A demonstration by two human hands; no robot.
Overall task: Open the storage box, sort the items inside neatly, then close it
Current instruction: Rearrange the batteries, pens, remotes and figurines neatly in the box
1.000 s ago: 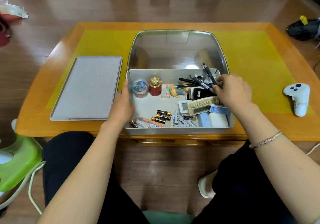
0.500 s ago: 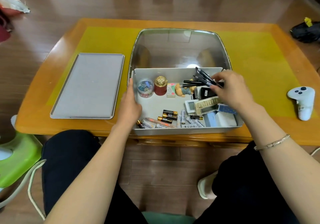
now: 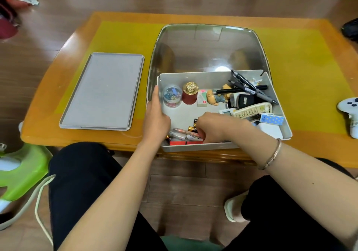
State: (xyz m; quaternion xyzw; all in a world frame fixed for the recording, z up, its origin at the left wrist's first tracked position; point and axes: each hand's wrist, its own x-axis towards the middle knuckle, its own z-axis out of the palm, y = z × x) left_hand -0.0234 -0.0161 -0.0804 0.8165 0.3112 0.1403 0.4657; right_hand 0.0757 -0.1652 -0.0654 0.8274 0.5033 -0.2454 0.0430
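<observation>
Storage box [image 3: 279, 103]: grey, open, set at the near edge of the wooden table [image 3: 58, 103]; all places below are given from this box.
Lid [image 3: 102, 90]: grey, flat, laid just left of the box.
Left hand [image 3: 157, 115]: laid along the box's left wall, fingers straight and together against it.
Right hand [image 3: 211, 127]: lowered into the box's near left corner among the batteries [image 3: 191, 128], fingers curled downward; whether anything is pinched cannot be told.
Writing: on a white cell at the box's near wall, letters resembling "HeyBright" are partly read.
Far left corner: clear round tub of clips [image 3: 172, 95]; beside it a red jar with a gold top [image 3: 190, 93], a small eraser [image 3: 201, 98], a doll figure [image 3: 214, 97].
Right half: black pens [image 3: 249, 87] leaned over a cream remote control [image 3: 252, 110] and a blue dotted case [image 3: 272, 119]; their labels are too small to read.
White game controller [image 3: 349, 111]: on the table, well right of the box.
</observation>
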